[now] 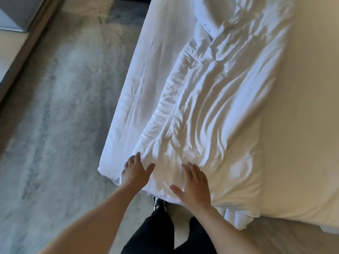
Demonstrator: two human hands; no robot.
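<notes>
white cotton, soft and heavily creased, makes up the folded duvet (pixel 192 99) that lies lengthwise along the left part of the bed, its near end hanging a little over the bed's foot. the left hand (pixel 134 171) rests flat on the duvet's near left corner, fingers straight and spread, thumb angled out to the right. the right hand (pixel 194 187) presses palm-down on the near edge just beside it, fingers long and together, thumb stretched wide to the left; neither hand grips any cloth. long ridges and shadowed furrows run away from the hands up the middle of the fabric, while the left strip is smoother, with a stitched seam along its border (a few tiny dark specks show near the far end). to the right, the bare mattress (pixel 302 107) looks cream and smooth. below the hands are black trousers (pixel 157 233) and one dark shoe (pixel 159 202). the floor is a mottled grey-blue carpet (pixel 60 116), blurred, edged at far left by a brown wooden strip (pixel 27 52).
</notes>
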